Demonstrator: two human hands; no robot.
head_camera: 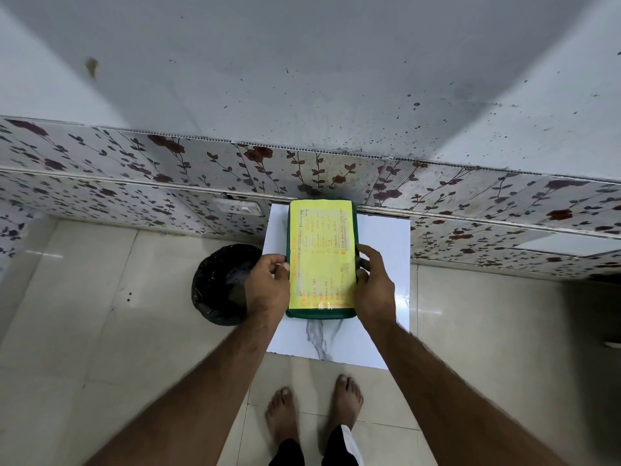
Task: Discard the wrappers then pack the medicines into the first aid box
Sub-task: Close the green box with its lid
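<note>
While both hands grip it, the rectangular green box [321,260] lies shut.

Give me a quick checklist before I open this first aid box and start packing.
1. Left hand on the first aid box: ok.
2. Right hand on the opposite side: ok.
3. Box resting on the white table: ok.
4. Lid open: not ok, it looks shut.
5. Black-lined bin beside the table for wrappers: ok.
6. Medicines and wrappers within sight: not ok, none visible.
</note>
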